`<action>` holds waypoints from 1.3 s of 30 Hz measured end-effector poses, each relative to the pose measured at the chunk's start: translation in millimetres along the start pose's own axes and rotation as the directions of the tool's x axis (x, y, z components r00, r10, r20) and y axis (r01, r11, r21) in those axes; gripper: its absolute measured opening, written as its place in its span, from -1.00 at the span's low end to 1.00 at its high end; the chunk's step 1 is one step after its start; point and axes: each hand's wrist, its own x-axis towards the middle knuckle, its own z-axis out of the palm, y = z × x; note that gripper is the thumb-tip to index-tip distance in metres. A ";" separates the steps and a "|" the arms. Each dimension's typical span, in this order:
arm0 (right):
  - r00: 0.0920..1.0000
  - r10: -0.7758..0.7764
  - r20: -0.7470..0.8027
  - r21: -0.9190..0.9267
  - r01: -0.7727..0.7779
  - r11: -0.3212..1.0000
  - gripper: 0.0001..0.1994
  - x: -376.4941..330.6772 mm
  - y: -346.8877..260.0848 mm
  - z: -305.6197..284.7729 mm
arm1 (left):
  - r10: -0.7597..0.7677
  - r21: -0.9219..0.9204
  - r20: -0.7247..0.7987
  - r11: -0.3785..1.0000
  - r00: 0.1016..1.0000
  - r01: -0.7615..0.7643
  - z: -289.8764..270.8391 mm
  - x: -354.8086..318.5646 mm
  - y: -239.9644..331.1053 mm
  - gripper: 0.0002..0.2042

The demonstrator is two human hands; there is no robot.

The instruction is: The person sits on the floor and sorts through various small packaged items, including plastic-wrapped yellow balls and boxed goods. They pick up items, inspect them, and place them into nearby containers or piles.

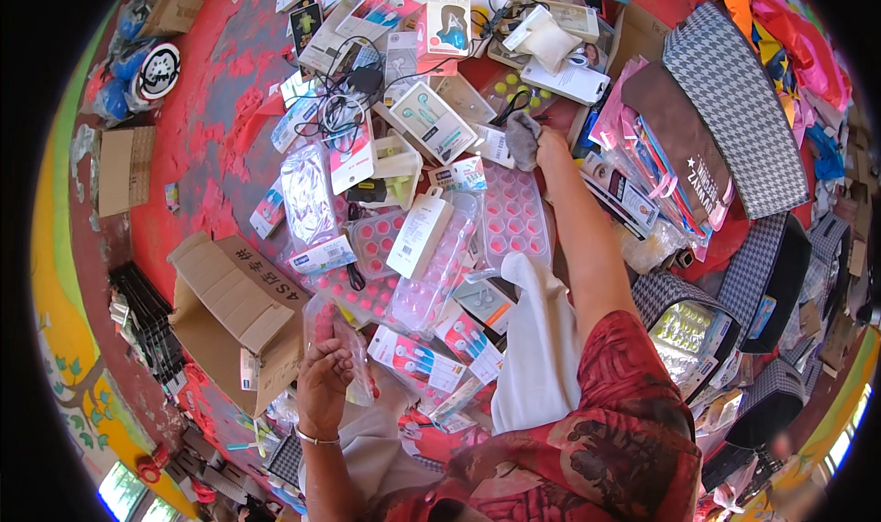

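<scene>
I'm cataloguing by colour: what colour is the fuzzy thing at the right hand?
The fuzzy thing is grey, best seen in the head view.

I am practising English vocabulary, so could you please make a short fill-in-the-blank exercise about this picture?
1. The right hand holds a fuzzy thing whose colour is ____.
2. The bracelet circles the person's ____ wrist.
3. The large open box is made of brown ____.
4. The patterned shirt is mainly ____.

Missing words: grey; left; cardboard; red.
</scene>
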 end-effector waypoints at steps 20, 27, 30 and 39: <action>0.946 0.012 0.323 0.346 -0.129 0.929 -0.84 7.5 14.3 23.4 | -0.038 0.070 -0.051 0.997 0.998 0.041 4.0 2.6 -6.2 -0.81; 0.824 -0.195 0.532 0.328 0.012 0.945 -0.85 -71.2 -22.6 41.9 | -0.029 0.066 -0.052 0.997 0.998 0.033 2.7 -0.6 -4.7 -0.80; 0.804 -0.388 0.451 -0.089 0.473 0.877 -0.80 -128.2 -27.5 52.3 | -0.024 0.062 -0.019 0.998 1.000 0.025 3.1 -2.5 -4.5 -0.79; 0.291 -0.458 0.840 -0.487 0.779 -0.396 -0.84 -265.4 -14.1 57.0 | -0.002 0.054 0.006 0.999 1.000 0.002 7.6 -9.4 -3.3 -0.80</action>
